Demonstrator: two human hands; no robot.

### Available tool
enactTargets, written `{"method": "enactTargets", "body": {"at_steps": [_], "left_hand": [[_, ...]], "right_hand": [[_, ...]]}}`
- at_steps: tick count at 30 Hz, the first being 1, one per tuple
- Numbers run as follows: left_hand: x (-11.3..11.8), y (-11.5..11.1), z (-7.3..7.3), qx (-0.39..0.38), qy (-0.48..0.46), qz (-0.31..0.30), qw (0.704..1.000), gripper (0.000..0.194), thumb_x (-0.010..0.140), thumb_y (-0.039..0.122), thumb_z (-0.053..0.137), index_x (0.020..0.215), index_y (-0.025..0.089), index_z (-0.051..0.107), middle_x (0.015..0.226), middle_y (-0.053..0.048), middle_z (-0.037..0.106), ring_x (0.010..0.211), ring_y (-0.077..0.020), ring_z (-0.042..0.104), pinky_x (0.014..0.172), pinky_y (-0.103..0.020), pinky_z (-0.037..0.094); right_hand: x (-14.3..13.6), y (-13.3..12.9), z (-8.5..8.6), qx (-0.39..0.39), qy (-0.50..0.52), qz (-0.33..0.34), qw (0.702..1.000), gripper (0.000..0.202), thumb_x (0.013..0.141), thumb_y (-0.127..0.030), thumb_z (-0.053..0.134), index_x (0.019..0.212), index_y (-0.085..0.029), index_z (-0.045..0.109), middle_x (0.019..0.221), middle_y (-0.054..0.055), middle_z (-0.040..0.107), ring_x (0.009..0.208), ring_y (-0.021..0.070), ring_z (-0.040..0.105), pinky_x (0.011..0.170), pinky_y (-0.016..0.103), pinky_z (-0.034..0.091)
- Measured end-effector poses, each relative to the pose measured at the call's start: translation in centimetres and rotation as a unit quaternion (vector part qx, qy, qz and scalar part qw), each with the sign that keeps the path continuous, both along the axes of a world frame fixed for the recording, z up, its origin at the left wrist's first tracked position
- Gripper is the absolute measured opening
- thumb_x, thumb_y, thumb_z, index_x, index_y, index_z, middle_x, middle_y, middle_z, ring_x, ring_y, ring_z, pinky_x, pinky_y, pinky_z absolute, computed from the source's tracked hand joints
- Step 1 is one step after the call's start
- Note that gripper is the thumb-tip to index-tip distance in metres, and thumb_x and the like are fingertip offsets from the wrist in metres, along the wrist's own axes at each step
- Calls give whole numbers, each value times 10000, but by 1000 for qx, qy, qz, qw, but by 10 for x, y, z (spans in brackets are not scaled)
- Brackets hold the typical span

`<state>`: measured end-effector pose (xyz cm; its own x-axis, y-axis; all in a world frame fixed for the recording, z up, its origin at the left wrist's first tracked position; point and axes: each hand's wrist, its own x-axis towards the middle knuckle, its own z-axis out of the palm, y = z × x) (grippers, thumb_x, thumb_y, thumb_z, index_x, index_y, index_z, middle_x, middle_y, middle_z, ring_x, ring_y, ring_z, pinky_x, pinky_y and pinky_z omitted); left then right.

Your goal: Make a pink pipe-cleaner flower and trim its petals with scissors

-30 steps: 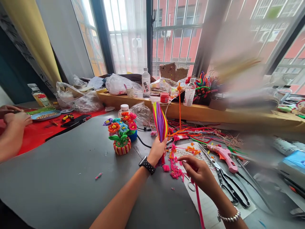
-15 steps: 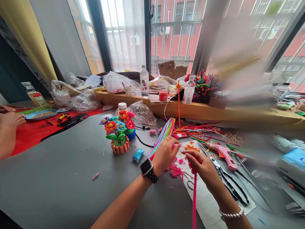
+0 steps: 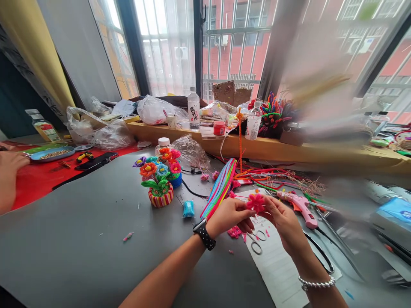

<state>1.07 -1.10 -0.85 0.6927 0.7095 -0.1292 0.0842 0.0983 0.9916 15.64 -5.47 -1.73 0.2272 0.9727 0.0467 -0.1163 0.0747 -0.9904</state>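
Observation:
A small pink fuzzy pipe-cleaner flower [image 3: 256, 202] is pinched between both hands above the papers. My left hand [image 3: 228, 212] closes thumb and fingers on its left side; my right hand [image 3: 282, 219] grips its right edge. Below them, small scissors [image 3: 256, 244] lie on a written paper sheet [image 3: 276, 271], near pink fuzzy scraps [image 3: 235, 232]. A bundle of multicoloured pipe cleaners [image 3: 221, 186] lies just behind my left hand. Beyond my right hand is a pink glue gun [image 3: 303, 205]; large black-handled scissors [image 3: 322, 253] are partly hidden under that forearm.
Left of my hands stand a striped pot of pipe-cleaner flowers [image 3: 161, 194] and a blue packet [image 3: 189, 208]. Bottles [image 3: 194, 109] and plastic bags line the sill. At far left, another person's hand [image 3: 13, 164] is near a blue plate [image 3: 40, 157]. The right side is blurred.
My hands have come together on the pink flower, which now faces me. The long pink pipe cleaner that hung below my right hand no longer shows. The blue packet has turned.

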Motion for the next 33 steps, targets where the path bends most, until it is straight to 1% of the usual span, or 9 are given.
{"method": "enactTargets", "body": {"at_steps": [2,5,9,12,16,22,26,30,33], "left_hand": [[0,0,1,-16,-1,-7,1000,385,605,507,597,614,134,502,528,-26,598,446,-119,571,454,-226,453],[0,0,2,-17,1,-16,1000,380,607,496,604,639,124,533,550,-29,597,473,-122,578,476,-228,459],[-2,3,3,46,-29,34,998,331,632,435,618,700,112,599,654,-42,611,583,-111,574,560,-212,445],[-4,6,5,72,-31,57,995,296,634,396,632,681,104,619,631,-34,598,564,-88,525,559,-193,409],[-6,8,6,77,-17,56,995,318,651,416,609,641,99,623,596,-31,576,540,-89,490,537,-197,388],[-5,8,2,168,13,88,982,298,709,399,550,710,114,633,646,-31,590,572,-103,500,519,-188,374],[-5,7,4,244,40,125,961,235,727,355,533,706,140,626,698,-41,616,635,-133,540,569,-206,402],[-5,4,6,317,72,152,933,177,747,300,513,706,163,617,685,-35,621,651,-145,548,599,-227,410],[-4,4,4,394,109,156,899,164,762,260,488,690,169,604,696,-37,611,672,-148,542,619,-243,403]], "right_hand": [[2,0,1,-4,-4,1,1000,337,640,-438,645,832,-161,645,776,41,662,730,166,603,700,299,493],[2,-1,1,-3,-44,-2,999,313,603,-410,679,764,-143,652,711,43,656,679,168,599,637,284,495],[2,-2,2,-5,-67,-9,998,303,593,-395,688,731,-128,652,661,38,636,593,136,574,572,253,483],[1,-2,2,-11,-69,-11,997,314,590,-410,684,723,-127,654,627,30,626,561,126,559,560,251,477],[1,-2,2,-14,-68,-23,997,350,577,-431,686,753,-128,663,644,35,634,578,136,569,577,262,480],[1,-2,3,-30,-61,-1,998,362,573,-424,694,780,-129,653,708,53,659,625,152,597,609,268,493],[1,-2,2,-32,-62,14,997,357,582,-410,695,809,-137,661,747,63,676,672,171,618,651,284,503],[1,-2,-2,-36,-103,22,994,379,619,-435,658,837,-125,665,756,79,684,683,191,630,658,312,511],[0,-2,-4,-24,-154,12,988,389,647,-442,630,854,-113,662,753,93,688,664,201,634,631,325,513]]}}
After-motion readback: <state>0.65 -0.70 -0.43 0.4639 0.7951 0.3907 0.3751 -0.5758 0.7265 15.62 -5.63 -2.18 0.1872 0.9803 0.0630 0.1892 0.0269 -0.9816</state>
